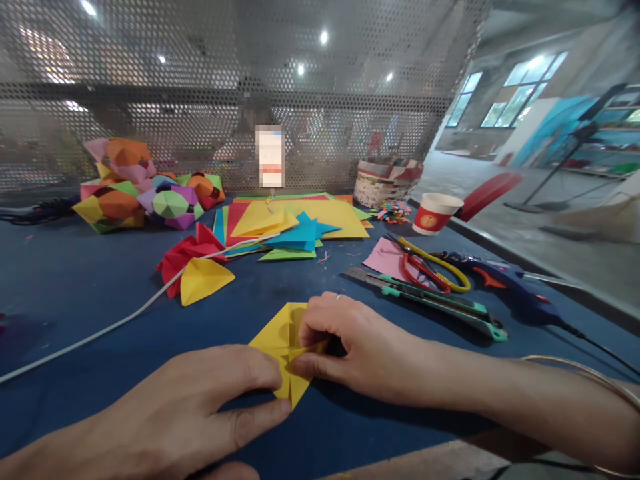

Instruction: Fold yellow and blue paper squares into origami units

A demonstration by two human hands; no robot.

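The left hand (200,400) pins the near tip of the yellow paper (281,331) between thumb and forefinger, while the right hand (360,347) pinches a crease shut. The paper is partly folded and looks unfinished. Beyond the fingers lie folded pieces (200,275), flat sheets (327,219) and finished paper balls (173,203).

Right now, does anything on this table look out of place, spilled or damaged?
Small paper scraps lie strewn on the blue table by the flat coloured sheets. A white cable trails across the red and yellow folded pieces. Nothing looks damaged.
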